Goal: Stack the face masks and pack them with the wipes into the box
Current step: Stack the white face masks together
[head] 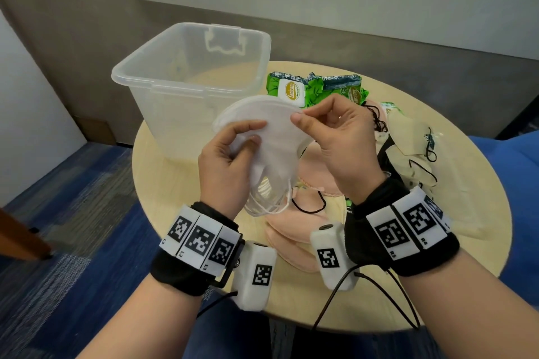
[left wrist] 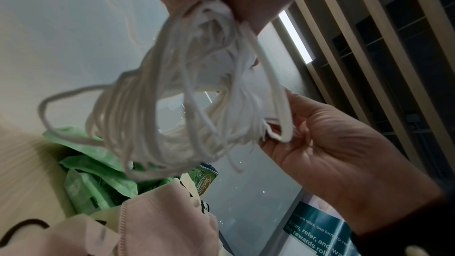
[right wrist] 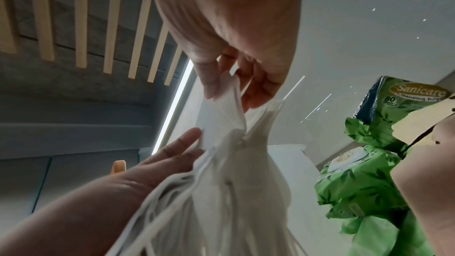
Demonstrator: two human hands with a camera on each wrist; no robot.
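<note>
Head view. Item: stack of white face masks [head: 271,137], folded flat, held in the air above the round table [head: 163,183], just in front of the clear plastic box [head: 192,73].

Holding: left hand [head: 230,160] curled round the lower left part of the stack, thumb on top; right hand [head: 338,137] pinching the upper right edge between thumb and forefinger. Both hands are closed on the same stack, close together.

Handling (judged): very light, soft, limp fabric; layers likely to slide on one another and fan out, so best taken across the flat body with thumb above and fingers below, not by a corner. The white ear loops [left wrist: 187,92] hang below in a loose tangle (the left wrist view shows many strands bunched) and could snag on the box rim or on other masks; tuck them in or gather them before lowering.

Nearby, on the table: pink face masks [head: 294,230] with black loops beneath the hands; cream face masks [head: 408,140] to the right, unstacked; green Sanicare wipes packs [head: 315,87] behind the hands, beside the box.

Box: open-topped, no lid seen; it looks unfilled, though its far corners are hard to make out.
</note>
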